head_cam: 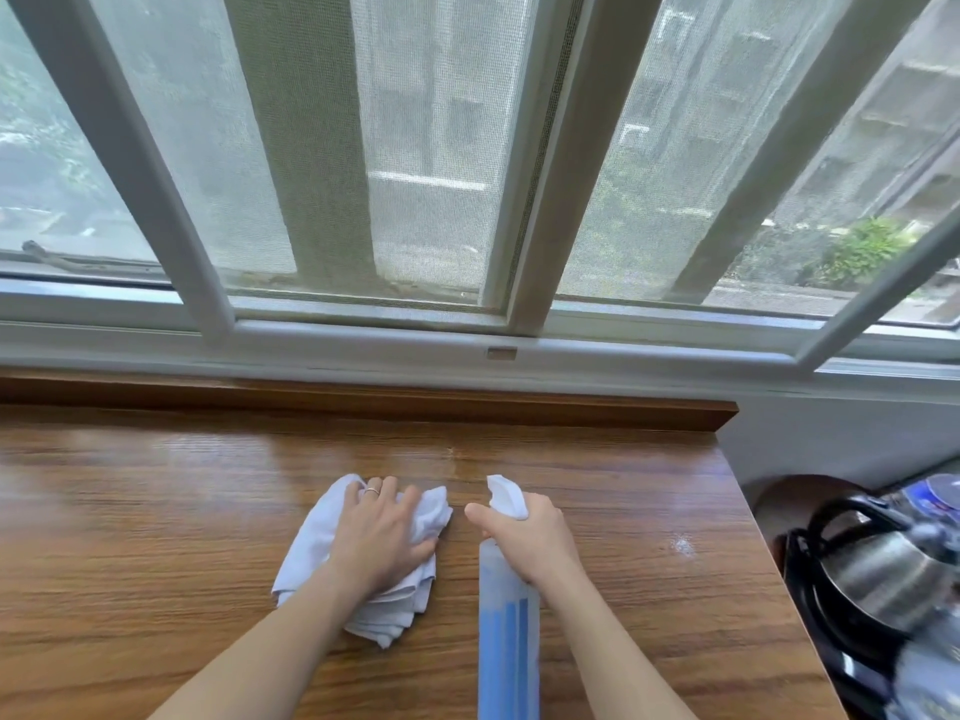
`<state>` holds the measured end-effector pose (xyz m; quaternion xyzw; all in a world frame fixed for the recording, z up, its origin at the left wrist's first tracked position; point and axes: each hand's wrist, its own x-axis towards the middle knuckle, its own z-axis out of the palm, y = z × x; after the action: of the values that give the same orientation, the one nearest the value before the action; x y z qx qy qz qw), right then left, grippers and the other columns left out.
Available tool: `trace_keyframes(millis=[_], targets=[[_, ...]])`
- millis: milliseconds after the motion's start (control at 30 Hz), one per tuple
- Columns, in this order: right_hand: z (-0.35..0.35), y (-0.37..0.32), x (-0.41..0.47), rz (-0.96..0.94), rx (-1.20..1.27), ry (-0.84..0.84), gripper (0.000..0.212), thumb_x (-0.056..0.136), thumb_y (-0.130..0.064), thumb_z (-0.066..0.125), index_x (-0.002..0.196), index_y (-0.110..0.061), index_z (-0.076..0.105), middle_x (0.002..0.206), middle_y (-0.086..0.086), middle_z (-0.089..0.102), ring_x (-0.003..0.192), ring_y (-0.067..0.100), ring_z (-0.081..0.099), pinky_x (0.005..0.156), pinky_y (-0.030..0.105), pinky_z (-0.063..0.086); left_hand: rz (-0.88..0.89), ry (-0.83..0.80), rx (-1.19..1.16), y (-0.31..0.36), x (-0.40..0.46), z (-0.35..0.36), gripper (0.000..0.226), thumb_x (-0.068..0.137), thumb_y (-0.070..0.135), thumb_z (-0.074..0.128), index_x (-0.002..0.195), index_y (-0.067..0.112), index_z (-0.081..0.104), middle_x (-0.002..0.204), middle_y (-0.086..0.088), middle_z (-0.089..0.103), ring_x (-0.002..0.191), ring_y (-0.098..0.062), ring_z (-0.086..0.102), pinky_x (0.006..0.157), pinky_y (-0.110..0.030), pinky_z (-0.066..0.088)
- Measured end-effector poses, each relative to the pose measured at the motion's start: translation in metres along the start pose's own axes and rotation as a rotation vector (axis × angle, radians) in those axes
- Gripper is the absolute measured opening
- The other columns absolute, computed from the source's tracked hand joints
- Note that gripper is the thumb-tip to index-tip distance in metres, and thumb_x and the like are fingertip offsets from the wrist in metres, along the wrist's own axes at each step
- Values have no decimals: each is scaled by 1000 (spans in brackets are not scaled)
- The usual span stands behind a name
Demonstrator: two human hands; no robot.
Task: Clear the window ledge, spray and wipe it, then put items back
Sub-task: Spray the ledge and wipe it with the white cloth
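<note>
The wooden window ledge (pixel 156 511) spans the lower half of the view and looks glossy, with a wet patch near its right end. My left hand (pixel 382 532) presses flat on a folded white cloth (pixel 306 553) lying on the wood. My right hand (pixel 535 537) grips the neck of a translucent spray bottle (pixel 506 646) holding blue liquid, its white nozzle pointing away from me, forefinger stretched forward beside the trigger. The bottle sits just right of the cloth.
A raised wooden lip (pixel 363 402) runs along the ledge's back under the white window frame (pixel 363 330). Off the ledge's right end stand a steel kettle with a black handle (pixel 878 563) and some blurred blue-and-white items (pixel 935 491).
</note>
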<state>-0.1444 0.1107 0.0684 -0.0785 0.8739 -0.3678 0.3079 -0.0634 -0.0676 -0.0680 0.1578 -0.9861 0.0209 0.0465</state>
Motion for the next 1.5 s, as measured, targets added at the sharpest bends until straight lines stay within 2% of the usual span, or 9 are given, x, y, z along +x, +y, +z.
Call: trace_keyframes(millis=[167, 300, 433, 667, 967, 1067, 1167, 1300, 1500], targets=[[-1, 2, 2, -4, 14, -12, 44, 80, -52, 69, 90, -9, 69, 90, 4, 75, 79, 16, 66, 66, 30, 45, -20, 71, -5, 0, 16, 6, 47, 77, 65, 52, 89, 21, 60, 83, -7, 58, 77, -32, 57, 74, -46, 41], [-1, 2, 4, -19, 27, -34, 40, 80, -52, 69, 85, -12, 69, 86, 2, 74, 82, 19, 68, 67, 30, 46, -83, 50, -6, 4, 41, 7, 49, 81, 66, 42, 92, 23, 62, 85, -9, 59, 79, -33, 59, 76, -48, 39], [-6, 1, 9, -9, 57, -51, 34, 79, -48, 69, 68, -21, 51, 65, -9, 53, 60, 12, 47, 59, 30, 35, -125, 21, 6, 10, 68, 9, 45, 82, 63, 47, 91, 21, 62, 84, -10, 58, 78, -33, 57, 76, -49, 39], [-9, 1, 16, -34, 85, -86, 39, 80, -46, 69, 63, -23, 42, 61, -10, 45, 58, 10, 38, 58, 28, 30, -107, 30, -2, 14, 103, 12, 42, 81, 56, 66, 96, 18, 65, 87, -14, 61, 81, -37, 58, 71, -48, 44], [-10, 3, 22, -32, 96, -81, 36, 79, -46, 71, 62, -25, 46, 60, -12, 48, 58, 8, 42, 57, 27, 33, -123, -3, -4, 20, 107, 9, 43, 80, 57, 66, 97, 17, 65, 85, -14, 62, 80, -36, 57, 72, -46, 41], [-13, 1, 25, -15, 106, -72, 30, 79, -45, 72, 73, -17, 61, 67, -8, 57, 64, 9, 49, 60, 28, 37, -95, -12, -18, 22, 95, 8, 44, 79, 58, 63, 96, 18, 66, 84, -13, 62, 79, -35, 58, 70, -44, 41], [-16, -6, 30, -15, 123, -51, 40, 74, -50, 73, 87, -11, 71, 78, 0, 71, 71, 11, 57, 64, 29, 42, -63, -13, -48, 28, 71, 6, 45, 80, 61, 49, 91, 19, 62, 83, -11, 61, 76, -33, 58, 70, -43, 42], [-16, -10, 37, -3, 93, -25, 32, 80, -46, 72, 85, -14, 71, 78, -3, 68, 72, 12, 58, 64, 30, 43, 12, 29, -58, 34, 37, 5, 44, 76, 60, 49, 87, 19, 60, 79, -8, 57, 72, -31, 56, 67, -40, 41], [-16, -5, 44, -22, 64, -21, 37, 81, -47, 70, 87, -11, 73, 90, 6, 74, 76, 15, 63, 65, 30, 44, 47, 108, -51, 31, 42, 10, 46, 82, 61, 45, 89, 18, 62, 81, -9, 57, 72, -31, 57, 68, -42, 43]])
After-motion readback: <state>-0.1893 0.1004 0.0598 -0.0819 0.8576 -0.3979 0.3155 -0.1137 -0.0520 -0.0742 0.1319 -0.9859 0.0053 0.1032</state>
